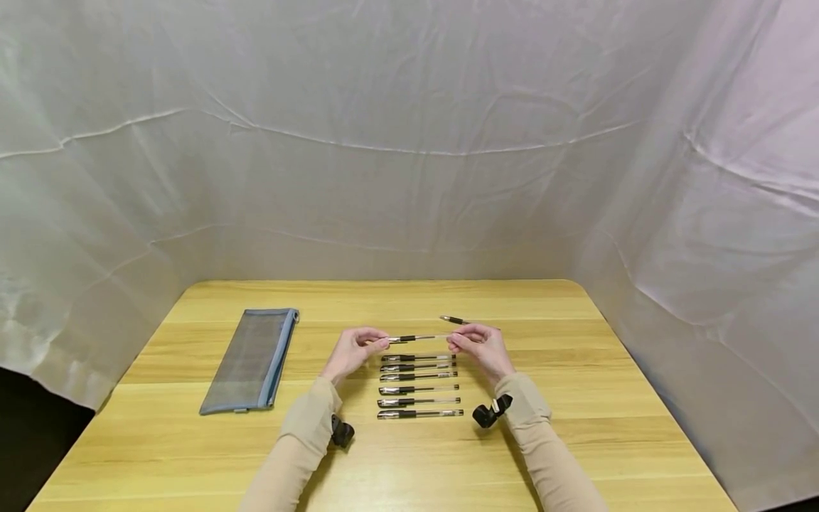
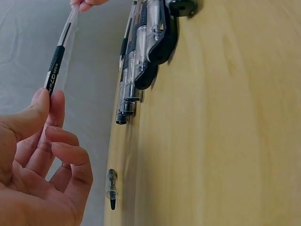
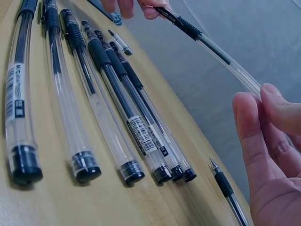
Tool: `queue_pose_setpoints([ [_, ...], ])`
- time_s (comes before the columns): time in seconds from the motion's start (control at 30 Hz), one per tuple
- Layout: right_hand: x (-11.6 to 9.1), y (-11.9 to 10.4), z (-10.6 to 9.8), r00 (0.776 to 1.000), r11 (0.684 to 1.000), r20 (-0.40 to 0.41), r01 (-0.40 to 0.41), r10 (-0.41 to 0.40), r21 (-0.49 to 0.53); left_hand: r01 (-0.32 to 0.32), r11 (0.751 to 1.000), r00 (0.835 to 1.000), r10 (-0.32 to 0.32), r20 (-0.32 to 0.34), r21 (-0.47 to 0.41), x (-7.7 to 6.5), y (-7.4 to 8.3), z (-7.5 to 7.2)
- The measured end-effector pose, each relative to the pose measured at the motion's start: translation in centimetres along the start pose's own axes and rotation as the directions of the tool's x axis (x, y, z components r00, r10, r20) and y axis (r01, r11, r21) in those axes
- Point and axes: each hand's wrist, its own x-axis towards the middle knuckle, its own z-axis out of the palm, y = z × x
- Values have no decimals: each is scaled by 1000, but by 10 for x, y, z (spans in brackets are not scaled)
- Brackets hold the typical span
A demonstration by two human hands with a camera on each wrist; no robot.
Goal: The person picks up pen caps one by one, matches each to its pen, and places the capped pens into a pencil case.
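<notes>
Above the table, a clear-barrelled gel pen (image 1: 416,337) with a black rubber grip is held level between both hands. The left hand (image 1: 358,348) pinches it by the black grip end between thumb and fingers; those fingers hide the tip. At the other end, the right hand (image 1: 481,346) pinches the clear barrel (image 3: 249,82). Below lies a column of several similar capped pens (image 1: 419,390), side by side, caps to the left. A loose clear pen cap (image 2: 112,186) rests on the wood near the left hand. Beyond the right hand lies an uncapped pen (image 1: 453,320), partly hidden.
A blue-grey mesh zip pouch (image 1: 246,363) lies flat on the left part of the wooden table (image 1: 160,455). Grey sheeting (image 1: 409,199) hangs behind the table and at its sides. Each wrist wears a small black camera (image 1: 342,432).
</notes>
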Motion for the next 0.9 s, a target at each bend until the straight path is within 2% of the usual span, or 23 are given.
queue_pose_setpoints([
  [0.2,0,2,1,1000,1000,-17,-22,22,-16,9,1000,1000,-9,4,-10,3,-2,0],
  [0.4,3,4,-3,998,999,-43,-36,35,-30,44,999,999,-45,-27,-5,7,-2,1],
  [0.67,9,7,-6,993,985,-83,-90,78,-148,30,999,998,-29,-52,28,12,-1,3],
  [0.9,11,9,-10,992,979,-79,-110,98,-171,35,996,998,-30,-64,76,15,-4,7],
])
